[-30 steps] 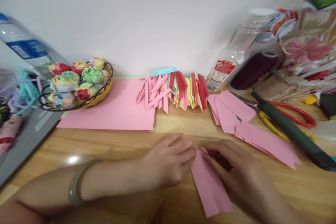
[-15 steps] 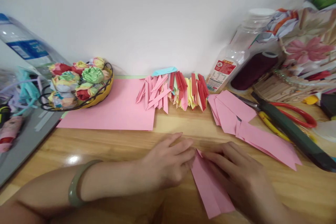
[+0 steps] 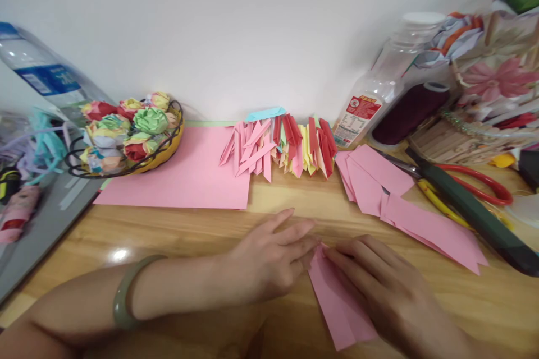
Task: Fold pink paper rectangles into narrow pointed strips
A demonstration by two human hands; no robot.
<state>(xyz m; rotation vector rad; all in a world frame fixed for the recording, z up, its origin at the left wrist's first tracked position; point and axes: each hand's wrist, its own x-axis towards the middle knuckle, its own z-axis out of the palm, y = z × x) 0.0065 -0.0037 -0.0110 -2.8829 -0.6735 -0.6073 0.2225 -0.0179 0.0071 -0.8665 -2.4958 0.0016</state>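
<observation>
A pink paper strip lies on the wooden table near its front edge. My left hand, with a green bangle on the wrist, rests beside the strip's top left corner, its fingers stretched out and touching that end. My right hand lies flat on the strip and presses its upper part down with extended fingers. Beyond the hands a row of folded paper pieces in pink, red and yellow leans near the wall.
A large pink sheet lies at the back left, next to a wire basket of paper flowers. Cut pink strips, scissors with red handles, a dark green tool and a plastic bottle fill the right side.
My right hand has slid down along the pink strip, flattening it. My left hand's fingers have spread a little toward the strip's top corner.
</observation>
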